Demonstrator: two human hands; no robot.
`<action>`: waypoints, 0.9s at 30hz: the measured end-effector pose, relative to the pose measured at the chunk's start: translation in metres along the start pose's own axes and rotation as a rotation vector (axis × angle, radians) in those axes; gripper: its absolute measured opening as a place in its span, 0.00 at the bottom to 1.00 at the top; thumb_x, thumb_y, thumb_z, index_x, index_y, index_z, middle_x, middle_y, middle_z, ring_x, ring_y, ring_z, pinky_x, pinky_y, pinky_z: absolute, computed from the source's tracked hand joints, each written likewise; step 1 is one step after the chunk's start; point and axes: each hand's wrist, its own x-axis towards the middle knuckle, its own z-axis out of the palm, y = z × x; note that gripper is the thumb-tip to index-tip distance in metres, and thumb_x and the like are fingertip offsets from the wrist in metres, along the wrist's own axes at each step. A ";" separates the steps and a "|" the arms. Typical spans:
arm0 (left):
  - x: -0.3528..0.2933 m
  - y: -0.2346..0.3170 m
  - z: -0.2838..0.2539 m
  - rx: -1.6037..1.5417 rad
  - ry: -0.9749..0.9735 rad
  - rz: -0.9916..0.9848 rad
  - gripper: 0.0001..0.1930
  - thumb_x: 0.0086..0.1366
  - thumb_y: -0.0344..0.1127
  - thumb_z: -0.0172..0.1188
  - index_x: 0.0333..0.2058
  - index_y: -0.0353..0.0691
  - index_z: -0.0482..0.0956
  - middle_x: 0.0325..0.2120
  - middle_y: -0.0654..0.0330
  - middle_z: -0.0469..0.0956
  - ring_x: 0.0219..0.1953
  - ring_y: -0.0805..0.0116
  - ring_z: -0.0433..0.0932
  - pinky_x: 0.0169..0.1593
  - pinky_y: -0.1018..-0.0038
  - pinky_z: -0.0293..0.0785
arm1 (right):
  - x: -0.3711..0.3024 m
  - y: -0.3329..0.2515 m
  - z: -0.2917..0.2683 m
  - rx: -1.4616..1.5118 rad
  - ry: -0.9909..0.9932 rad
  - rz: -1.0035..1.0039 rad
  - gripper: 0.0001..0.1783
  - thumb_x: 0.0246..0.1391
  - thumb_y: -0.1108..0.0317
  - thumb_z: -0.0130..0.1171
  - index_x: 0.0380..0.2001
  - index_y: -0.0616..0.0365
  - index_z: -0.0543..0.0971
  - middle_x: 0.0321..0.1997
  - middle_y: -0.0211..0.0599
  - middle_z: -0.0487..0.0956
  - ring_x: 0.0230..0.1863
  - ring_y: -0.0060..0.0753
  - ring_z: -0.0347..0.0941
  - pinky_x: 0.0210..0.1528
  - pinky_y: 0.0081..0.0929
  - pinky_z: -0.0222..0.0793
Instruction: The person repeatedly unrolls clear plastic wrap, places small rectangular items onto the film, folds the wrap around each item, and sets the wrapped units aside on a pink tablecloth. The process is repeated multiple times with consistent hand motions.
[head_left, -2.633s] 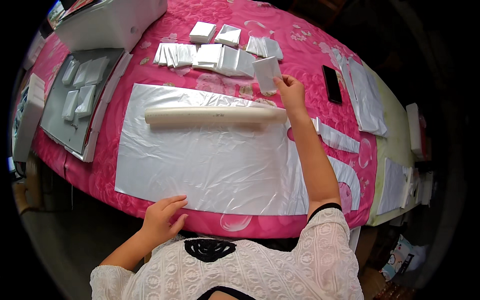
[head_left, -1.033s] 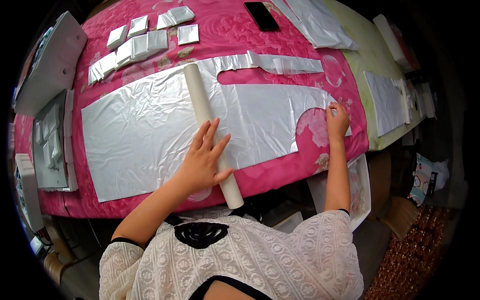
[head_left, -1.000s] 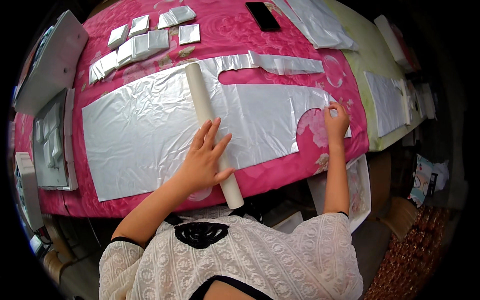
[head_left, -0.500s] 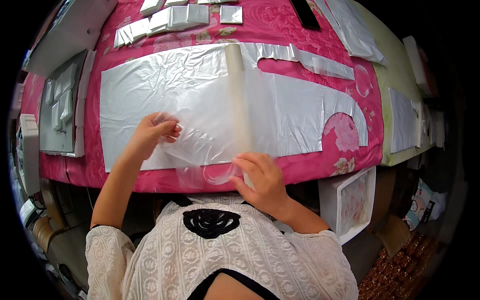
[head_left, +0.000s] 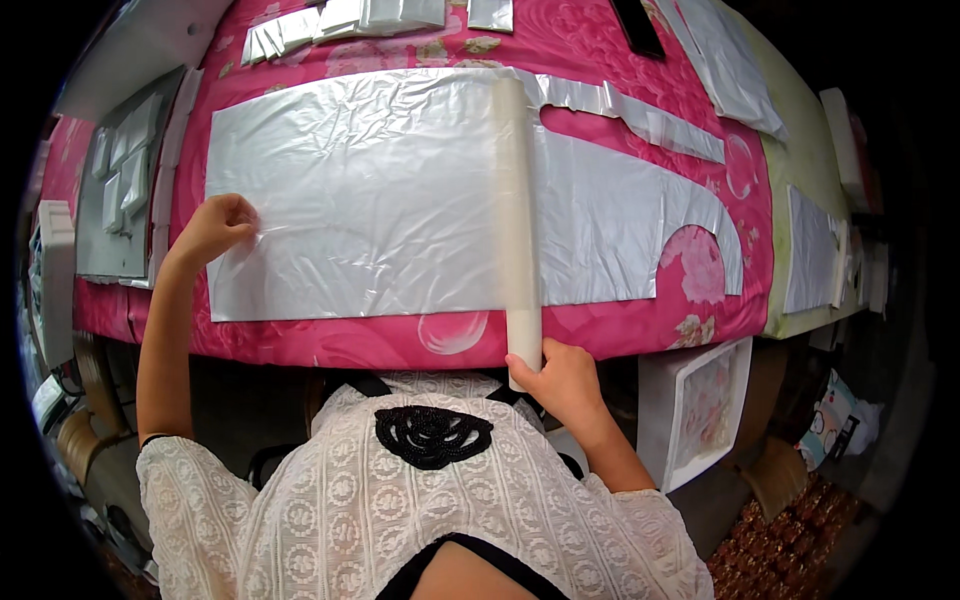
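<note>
A wide silvery-white plastic sheet (head_left: 600, 215), with curved cut-outs at its right end, lies spread on the table. Across it, running from far to near, rests a pale roll of clear film (head_left: 516, 200). My right hand (head_left: 565, 380) is closed round the near end of this roll, just past the table's front edge. Near the sheet's left edge, my left hand (head_left: 222, 225) has its fingers pinched together on see-through film, which appears to stretch from the roll across the sheet. The film's exact edges are hard to make out.
A pink flowered cloth (head_left: 600, 335) covers the table. Folded silvery packets (head_left: 400, 14) lie at the back, near a black phone (head_left: 637, 26). Small packets sit on a grey board (head_left: 100, 240) at left. Below the right front edge stands a white foam box (head_left: 700, 400).
My left hand has moved left toward the sheet's edge. The roll has shifted right, and my right hand has gone from loosely spread fingers to gripping its near end.
</note>
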 end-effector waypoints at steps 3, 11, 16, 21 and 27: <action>-0.011 0.026 0.013 0.479 0.451 0.261 0.16 0.50 0.21 0.53 0.41 0.35 0.73 0.36 0.57 0.77 0.37 0.63 0.76 0.41 0.72 0.72 | 0.001 -0.002 -0.003 0.010 -0.041 0.021 0.23 0.41 0.50 0.61 0.26 0.64 0.79 0.23 0.51 0.78 0.27 0.51 0.76 0.30 0.39 0.71; 0.000 0.184 0.168 0.025 0.410 0.939 0.29 0.53 0.23 0.53 0.56 0.33 0.61 0.59 0.49 0.59 0.61 0.49 0.58 0.61 0.61 0.56 | 0.002 0.000 -0.006 0.031 -0.057 0.004 0.25 0.42 0.47 0.59 0.23 0.64 0.78 0.21 0.52 0.77 0.26 0.52 0.75 0.30 0.42 0.70; 0.013 0.185 0.222 0.258 0.393 0.733 0.32 0.60 0.38 0.44 0.59 0.24 0.52 0.62 0.42 0.50 0.66 0.49 0.45 0.66 0.54 0.38 | 0.004 -0.001 -0.009 0.079 -0.116 0.006 0.26 0.42 0.45 0.60 0.22 0.64 0.78 0.20 0.51 0.77 0.25 0.52 0.75 0.30 0.41 0.70; 0.014 0.184 0.222 0.418 0.372 0.700 0.33 0.60 0.40 0.41 0.60 0.24 0.51 0.63 0.42 0.49 0.67 0.49 0.43 0.66 0.55 0.35 | 0.033 -0.005 -0.035 0.120 -0.183 -0.047 0.31 0.46 0.41 0.58 0.21 0.66 0.79 0.18 0.48 0.76 0.21 0.46 0.75 0.26 0.36 0.69; 0.012 0.189 0.219 0.439 0.343 0.702 0.32 0.60 0.39 0.39 0.60 0.23 0.50 0.63 0.41 0.49 0.67 0.49 0.43 0.66 0.55 0.34 | 0.164 -0.032 -0.070 0.326 -0.082 -0.088 0.27 0.55 0.49 0.53 0.25 0.67 0.79 0.20 0.36 0.78 0.22 0.26 0.73 0.30 0.25 0.70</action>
